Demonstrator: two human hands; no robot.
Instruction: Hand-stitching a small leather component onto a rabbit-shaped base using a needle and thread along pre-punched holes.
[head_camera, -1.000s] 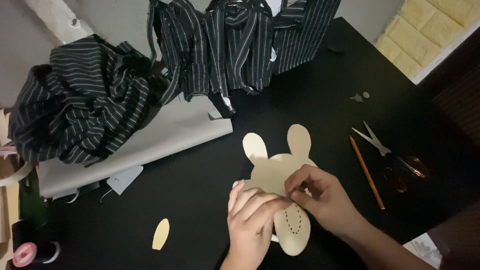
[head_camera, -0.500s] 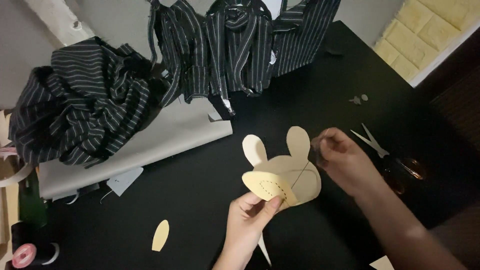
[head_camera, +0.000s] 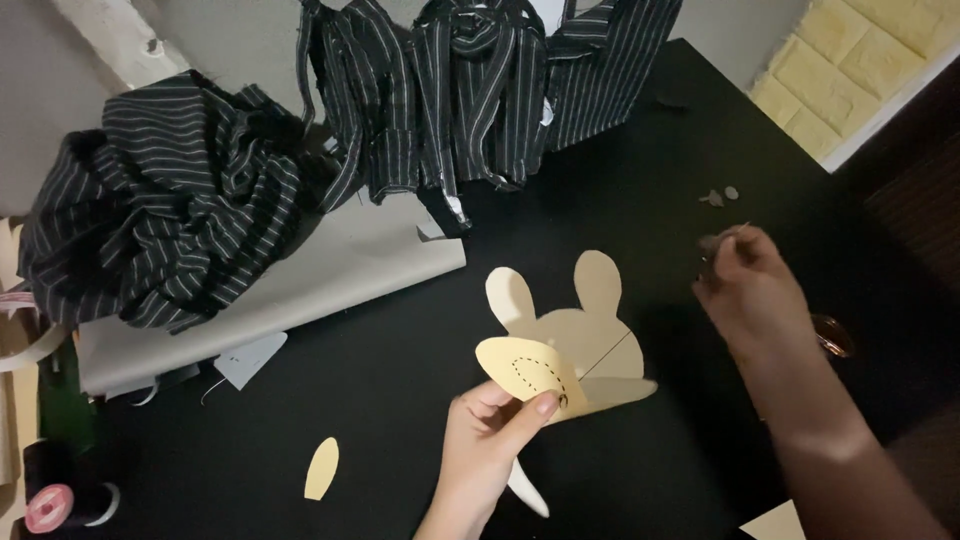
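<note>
Head view, looking down on a black table (head_camera: 400, 400): the left hand (head_camera: 490, 455) pinches the lower edge of a cream rabbit-shaped cutout (head_camera: 565, 345), thumb on top over a dashed stitch line, fingers closed beneath it, so the piece is lifted and folded toward the camera. A thin thread (head_camera: 610, 352) runs taut from the cutout toward the right. The right hand (head_camera: 745, 285) is raised well to the right of the cutout, apart from it, its fingertips pinched together on something too small to make out. A small cream ear-shaped piece (head_camera: 321, 467) lies on the table to the left of the left hand. Farther back lie a grey sheet (head_camera: 330, 270) and heaps of black striped fabric (head_camera: 170, 220). A spool with pink ribbon (head_camera: 50, 505) sits at the lower left edge.
</note>
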